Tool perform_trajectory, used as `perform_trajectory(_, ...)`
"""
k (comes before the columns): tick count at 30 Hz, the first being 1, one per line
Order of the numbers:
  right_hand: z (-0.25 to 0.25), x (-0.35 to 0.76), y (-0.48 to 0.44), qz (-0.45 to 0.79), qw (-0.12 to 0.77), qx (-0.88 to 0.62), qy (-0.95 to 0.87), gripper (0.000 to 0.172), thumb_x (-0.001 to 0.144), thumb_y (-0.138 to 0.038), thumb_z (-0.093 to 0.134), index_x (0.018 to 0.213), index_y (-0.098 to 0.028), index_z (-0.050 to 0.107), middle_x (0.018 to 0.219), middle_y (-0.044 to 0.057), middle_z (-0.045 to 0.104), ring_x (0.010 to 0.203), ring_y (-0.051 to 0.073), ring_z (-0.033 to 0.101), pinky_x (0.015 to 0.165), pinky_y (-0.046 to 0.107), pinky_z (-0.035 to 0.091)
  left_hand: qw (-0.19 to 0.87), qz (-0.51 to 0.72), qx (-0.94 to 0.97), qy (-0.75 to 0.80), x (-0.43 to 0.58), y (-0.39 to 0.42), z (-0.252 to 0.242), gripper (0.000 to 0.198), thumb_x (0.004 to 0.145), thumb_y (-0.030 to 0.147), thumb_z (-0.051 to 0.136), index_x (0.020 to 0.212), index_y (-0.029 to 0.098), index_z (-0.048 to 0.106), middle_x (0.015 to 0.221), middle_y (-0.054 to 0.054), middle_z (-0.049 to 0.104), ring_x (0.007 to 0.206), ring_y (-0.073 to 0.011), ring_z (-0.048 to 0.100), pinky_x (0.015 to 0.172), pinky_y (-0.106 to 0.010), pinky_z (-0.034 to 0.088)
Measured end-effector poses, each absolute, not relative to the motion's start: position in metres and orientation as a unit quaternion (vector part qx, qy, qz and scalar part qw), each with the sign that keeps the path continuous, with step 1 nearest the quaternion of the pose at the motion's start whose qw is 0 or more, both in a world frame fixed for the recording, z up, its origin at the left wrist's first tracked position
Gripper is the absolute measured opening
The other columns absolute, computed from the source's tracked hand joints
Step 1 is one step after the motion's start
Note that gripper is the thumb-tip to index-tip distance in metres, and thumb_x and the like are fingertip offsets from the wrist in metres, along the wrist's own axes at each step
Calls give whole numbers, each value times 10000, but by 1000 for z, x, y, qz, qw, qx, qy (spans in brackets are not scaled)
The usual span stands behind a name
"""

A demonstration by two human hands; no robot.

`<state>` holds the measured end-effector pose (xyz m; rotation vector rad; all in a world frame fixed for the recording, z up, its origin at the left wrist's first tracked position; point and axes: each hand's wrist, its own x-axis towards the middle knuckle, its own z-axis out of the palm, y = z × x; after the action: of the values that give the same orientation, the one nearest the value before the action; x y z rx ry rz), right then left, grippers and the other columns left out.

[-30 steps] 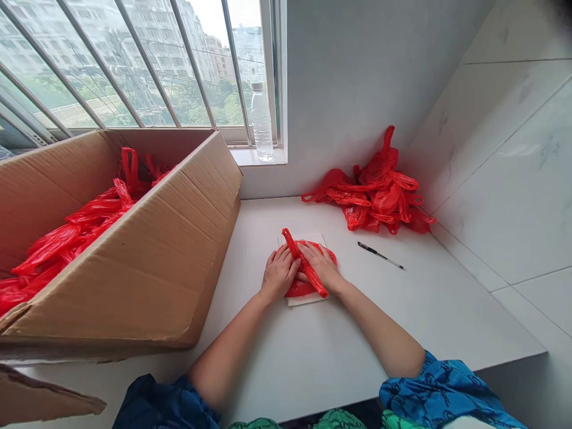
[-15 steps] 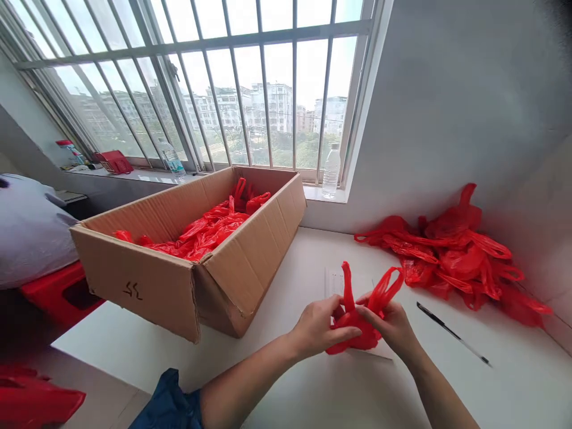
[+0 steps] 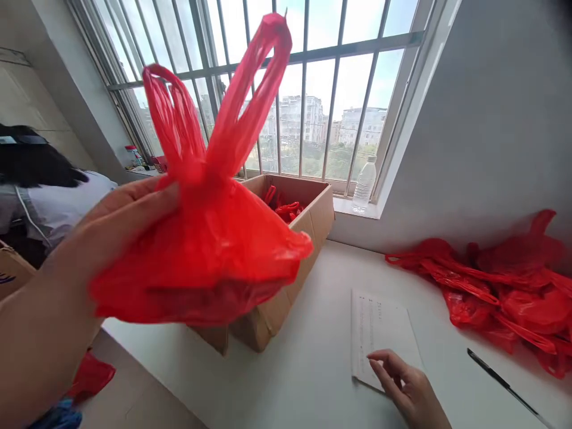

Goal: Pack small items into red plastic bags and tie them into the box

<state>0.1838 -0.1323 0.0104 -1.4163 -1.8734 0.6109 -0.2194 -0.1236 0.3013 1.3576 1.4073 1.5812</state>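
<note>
Close to the camera, my left hand [image 3: 120, 208] grips a knotted red plastic bag [image 3: 223, 250] at its neck. Its two loop handles stand up above the knot, and what is inside cannot be made out. My right hand [image 3: 402, 384] holds nothing; its fingers are loosely curled, with a small gap between thumb and forefinger. It hovers over the lower edge of a white paper pad [image 3: 384, 322] with printed marks. Behind the lifted bag stands a cardboard box [image 3: 308, 232] with more red bags in it, largely hidden.
A pile of red plastic bags [image 3: 504, 292] lies against the wall on the right. A black pen [image 3: 500, 378] rests in front of it. On the windowsill stands a clear bottle [image 3: 365, 185]. Another person [image 3: 58, 196] is at the far left.
Both hands were at the red bag over the pad. My left hand has raised it up and left, my right hand has let go, and the pad is uncovered. The view has turned left.
</note>
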Motion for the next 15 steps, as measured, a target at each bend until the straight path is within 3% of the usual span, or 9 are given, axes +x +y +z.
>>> perform_trajectory(3, -19, 176, -124, 150, 304, -500, -797, 273, 937, -458, 533, 920, -257, 716, 552, -27, 591, 449, 139, 550, 474, 226, 456, 219, 560, 617, 508, -241, -46, 325, 744, 1019, 554, 158, 1408, -48, 355, 1155, -111, 638, 1070, -263, 659, 843, -454, 498)
perform_trajectory(4, -27, 174, -122, 132, 297, -497, -805, 269, 946, -441, 518, 918, -258, 714, 545, -26, 591, 439, 142, 547, 467, 230, 455, 208, 524, 653, 506, -246, -15, 331, 709, 1031, 493, 149, 1392, -83, 351, 1165, -122, 633, 1083, -260, 646, 866, -465, 471)
perform_trajectory(6, -37, 172, -118, 115, 293, -504, -804, 288, 963, -429, 485, 914, -254, 709, 523, -26, 580, 420, 145, 535, 445, 231, 444, 208, 448, 703, 512, -252, 48, 336, 634, 1025, 439, 339, 1359, -96, 407, 1165, -124, 649, 1083, -250, 645, 895, -441, 463)
perform_trajectory(9, -42, 170, -115, 113, 309, -524, -785, 353, 974, -467, 451, 887, -244, 710, 500, -22, 569, 405, 145, 519, 431, 233, 425, 166, 367, 692, 599, -254, 131, 330, 611, 924, 489, 590, 1254, -26, 567, 1104, -117, 716, 958, -168, 699, 891, -359, 531)
perform_trajectory(11, -41, 169, -115, 119, 322, -536, -771, 399, 974, -504, 434, 858, -240, 711, 495, -19, 559, 406, 143, 508, 432, 234, 410, 67, 307, 693, 648, -254, 172, 318, 673, 888, 581, 585, 1139, -43, 612, 1055, -86, 738, 917, -128, 696, 906, -300, 527)
perform_trajectory(15, -34, 167, -113, 159, 319, -549, -756, 420, 982, -510, 410, 862, -238, 707, 503, -20, 533, 439, 141, 497, 455, 233, 385, -8, 263, 703, 661, -258, 215, 280, 743, 835, 642, 557, 871, -98, 618, 960, -76, 749, 1012, -142, 673, 983, -283, 467)
